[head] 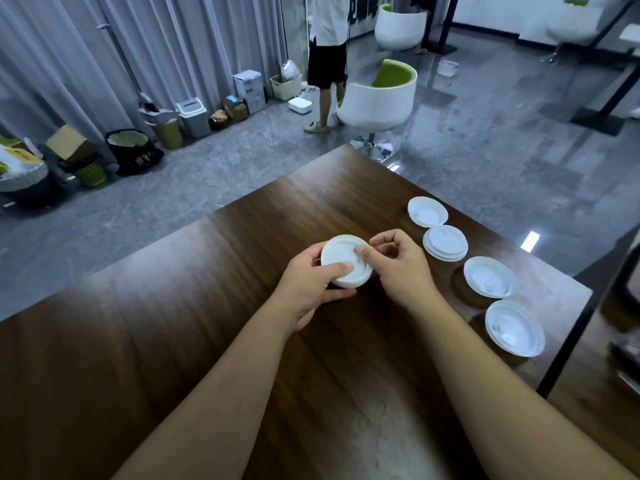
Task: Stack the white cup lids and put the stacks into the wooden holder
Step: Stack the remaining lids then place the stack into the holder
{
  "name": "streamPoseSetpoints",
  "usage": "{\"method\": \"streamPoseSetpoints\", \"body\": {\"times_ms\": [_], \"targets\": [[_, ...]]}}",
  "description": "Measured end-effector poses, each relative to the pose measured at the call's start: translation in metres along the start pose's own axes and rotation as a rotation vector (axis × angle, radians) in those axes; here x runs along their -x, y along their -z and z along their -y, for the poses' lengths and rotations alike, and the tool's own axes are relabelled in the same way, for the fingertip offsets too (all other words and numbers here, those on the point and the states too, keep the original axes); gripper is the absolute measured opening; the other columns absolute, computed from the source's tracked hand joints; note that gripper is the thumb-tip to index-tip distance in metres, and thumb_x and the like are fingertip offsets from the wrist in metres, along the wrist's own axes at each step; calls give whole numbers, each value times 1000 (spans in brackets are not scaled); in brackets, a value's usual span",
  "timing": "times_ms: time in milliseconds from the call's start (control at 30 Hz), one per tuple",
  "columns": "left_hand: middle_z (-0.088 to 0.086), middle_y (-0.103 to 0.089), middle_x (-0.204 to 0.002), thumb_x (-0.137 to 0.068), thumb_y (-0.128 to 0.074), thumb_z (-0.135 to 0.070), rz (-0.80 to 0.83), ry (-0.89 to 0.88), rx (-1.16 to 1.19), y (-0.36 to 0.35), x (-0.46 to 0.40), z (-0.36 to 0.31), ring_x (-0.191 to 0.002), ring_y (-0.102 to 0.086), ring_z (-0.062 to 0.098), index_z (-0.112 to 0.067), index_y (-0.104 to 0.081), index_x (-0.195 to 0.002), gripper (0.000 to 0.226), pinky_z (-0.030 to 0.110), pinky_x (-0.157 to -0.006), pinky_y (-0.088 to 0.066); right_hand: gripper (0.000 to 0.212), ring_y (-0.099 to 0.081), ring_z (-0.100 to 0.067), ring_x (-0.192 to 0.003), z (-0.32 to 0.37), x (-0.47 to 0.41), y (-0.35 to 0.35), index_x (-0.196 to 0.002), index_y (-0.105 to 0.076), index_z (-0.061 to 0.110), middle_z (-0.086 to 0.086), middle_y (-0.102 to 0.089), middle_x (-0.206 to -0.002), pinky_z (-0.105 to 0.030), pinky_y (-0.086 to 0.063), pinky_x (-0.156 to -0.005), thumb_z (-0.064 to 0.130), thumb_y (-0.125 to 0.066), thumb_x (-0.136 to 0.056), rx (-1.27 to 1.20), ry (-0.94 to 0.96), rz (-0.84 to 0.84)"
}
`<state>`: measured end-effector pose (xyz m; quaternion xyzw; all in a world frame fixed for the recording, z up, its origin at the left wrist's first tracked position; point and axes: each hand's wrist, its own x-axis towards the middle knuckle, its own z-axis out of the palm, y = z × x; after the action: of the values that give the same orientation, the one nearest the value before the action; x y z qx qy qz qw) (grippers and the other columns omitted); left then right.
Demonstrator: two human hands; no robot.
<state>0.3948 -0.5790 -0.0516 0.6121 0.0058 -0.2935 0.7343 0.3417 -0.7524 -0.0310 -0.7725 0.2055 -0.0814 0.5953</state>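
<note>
White lid stack (341,261) gripped by left hand (313,289); right hand (394,261) pinches its top rim, above wood table (173,341).

Lids (445,242) along table's (173,341) right edge

Soft, even indoor light, somewhat dim. The glossy floor (502,140) mirrors bright patches, perhaps ceiling lamps. The table (173,341) shows a pale sheen near the bottom and faint shadows beside the lids (488,277). Wide-angle bending curves the edges; the corners look smeared.
</note>
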Motion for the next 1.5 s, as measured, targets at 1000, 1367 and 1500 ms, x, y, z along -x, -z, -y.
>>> {"method": "streamPoseSetpoints", "body": {"times_ms": [1000, 1367, 1500], "targets": [[3, -73, -126, -98, -78, -20, -233, -60, 1, 43, -3, 3, -113, -73, 31, -36, -73, -120, 28, 38, -74, -67, 37, -38, -33, -143, -13, -86, 46, -132, -73, 29, -1, -64, -146, -53, -28, -114, 11, -53, -107, 1017, 145, 81], [1, -73, -127, -98, -78, -23, -321, -61, -5, 57, -1, 2, -114, -73, 32, -37, -71, -124, 31, 38, -74, -67, 38, -52, -12, -129, -11, -24, 35, -99, -73, 35, 7, -69, -124, -34, -41, -106, -2, -64, -98, 743, 404, 194], [1, -74, -126, -98, -78, -23, -338, -62, 10, 56, 1, 2, -113, -74, 31, -38, -72, -122, 30, 38, -73, -67, 18, -59, -5, -95, -17, -7, 26, -113, -58, 37, 13, -61, -109, -26, -49, -74, 34, -71, -100, 527, 159, -22]]}}
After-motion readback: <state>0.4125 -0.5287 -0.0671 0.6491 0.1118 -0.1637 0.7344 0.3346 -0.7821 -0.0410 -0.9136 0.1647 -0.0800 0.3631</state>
